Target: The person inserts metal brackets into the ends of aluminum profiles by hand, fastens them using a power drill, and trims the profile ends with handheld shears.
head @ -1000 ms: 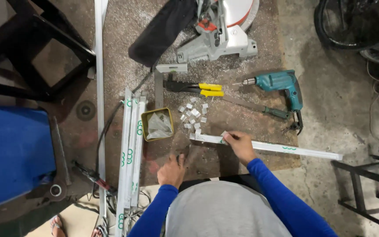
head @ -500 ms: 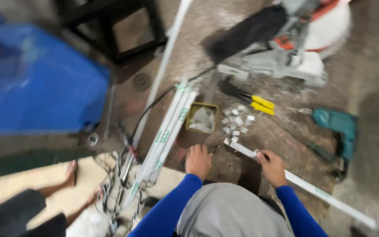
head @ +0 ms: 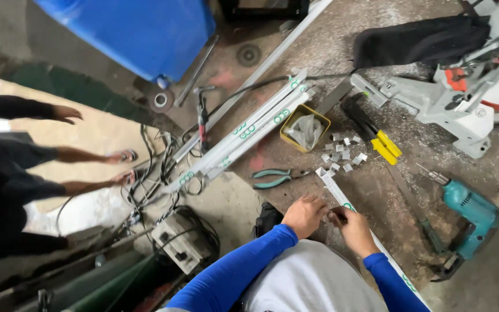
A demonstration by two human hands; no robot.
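Head view showed both hands close together on the near end of a white strip (head: pixel 342 199). Left hand (head: pixel 303 215) rested curled against its edge, having come across from the floor; right hand (head: pixel 350 228) pinched it. Pliers (head: pixel 275 178) lay just left. Farther off sat cut pieces (head: pixel 342 156), a yellow tin (head: pixel 304 128) and, at right, a teal drill (head: pixel 469 211).

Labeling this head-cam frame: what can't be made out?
- Right hand: whatever small thing it pinches on the white profile strip, covered by fingers.
- Strip's far end: hidden behind the blue sleeve, cut by bottom edge.
- Yellow tin contents: too small.
- Miter saw: cropped at right edge.
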